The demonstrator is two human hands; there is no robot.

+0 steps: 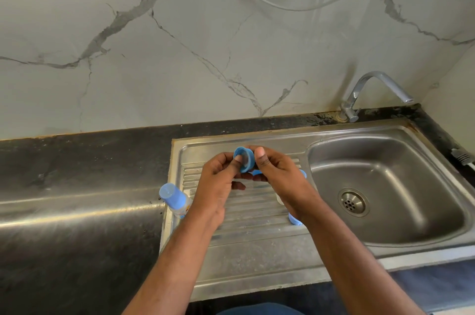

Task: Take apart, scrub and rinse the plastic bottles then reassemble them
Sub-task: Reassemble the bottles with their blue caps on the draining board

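Stainless steel sink basin [401, 160] empty, round drain [353, 202] bare; capped white plastic bottle with blue lid [172, 197] upright at the ribbed drainboard's [254, 209] left edge. Above the drainboard, small round blue plastic cap [243, 159] pinched between left hand [218, 183] and right hand [280, 175], thumbs on top, fingers curled beneath.

Steel sink [385, 242] w/ tap [372, 90], marble wall [180, 44].

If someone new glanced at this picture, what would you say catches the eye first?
First, the two hands, left hand and right hand, meeting over the ribbed drainboard with a small blue ring pinched between them. Next, the blue-capped bottle standing at the drainboard's left edge. Then the empty steel sink basin on the right, under the dry chrome tap.
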